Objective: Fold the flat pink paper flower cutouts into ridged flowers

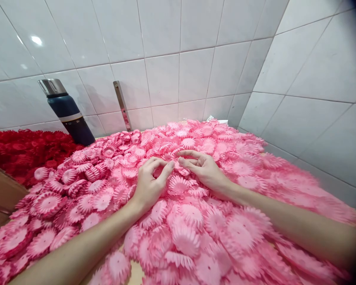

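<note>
We held left hand (pixel 151 180) and right hand (pixel 206 170) in narrow pinches (contents, we couldn't tell) above thin, round, pink fringed discs (pixel 178 185); light touch suited edges.

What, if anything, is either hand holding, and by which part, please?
That cannot be told: the left hand and right hand nearly meet above the pink frilled pieces.

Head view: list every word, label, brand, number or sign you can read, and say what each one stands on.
Nothing in this view can be read.
Bottle: small marks just below the pale band, too small and blurred to read.
Box, metal strip, pink pieces and tiles: no lettering shows.
</note>
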`<control>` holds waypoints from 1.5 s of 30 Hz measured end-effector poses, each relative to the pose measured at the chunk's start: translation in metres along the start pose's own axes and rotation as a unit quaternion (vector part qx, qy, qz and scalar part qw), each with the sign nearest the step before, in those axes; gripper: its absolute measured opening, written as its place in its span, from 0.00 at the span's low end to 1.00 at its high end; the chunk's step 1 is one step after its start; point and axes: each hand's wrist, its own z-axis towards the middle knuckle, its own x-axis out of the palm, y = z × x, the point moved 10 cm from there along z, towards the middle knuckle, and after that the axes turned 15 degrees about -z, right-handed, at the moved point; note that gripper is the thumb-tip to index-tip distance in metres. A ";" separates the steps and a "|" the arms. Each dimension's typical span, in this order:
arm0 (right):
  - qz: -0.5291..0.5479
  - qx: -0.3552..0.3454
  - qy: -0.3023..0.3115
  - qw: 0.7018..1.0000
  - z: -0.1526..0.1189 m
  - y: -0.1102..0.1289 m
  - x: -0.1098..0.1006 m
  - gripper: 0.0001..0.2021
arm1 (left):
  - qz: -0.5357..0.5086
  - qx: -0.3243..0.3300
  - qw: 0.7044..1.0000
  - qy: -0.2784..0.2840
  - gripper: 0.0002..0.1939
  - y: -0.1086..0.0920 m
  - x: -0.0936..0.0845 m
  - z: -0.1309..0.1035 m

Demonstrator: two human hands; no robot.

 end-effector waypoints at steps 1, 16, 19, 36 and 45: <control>-0.004 -0.001 0.011 1.000 -0.001 0.001 0.002 0.20 | 0.001 0.001 1.000 0.003 0.09 -0.001 0.001 0.000; -0.002 -0.014 0.005 1.000 0.000 0.002 0.000 0.17 | -0.049 -0.045 0.994 -0.087 0.03 0.021 -0.020 -0.002; -0.017 -0.005 0.006 1.000 -0.001 0.002 0.001 0.18 | -0.039 -0.038 0.995 -0.084 0.07 0.017 -0.019 -0.002; -0.029 -0.025 0.028 0.999 -0.001 0.005 0.006 0.19 | -0.021 -0.014 0.999 0.028 0.09 0.005 0.005 0.000; -0.018 -0.008 0.046 0.999 0.000 0.000 0.009 0.19 | -0.035 -0.010 0.999 0.009 0.07 0.006 0.000 -0.001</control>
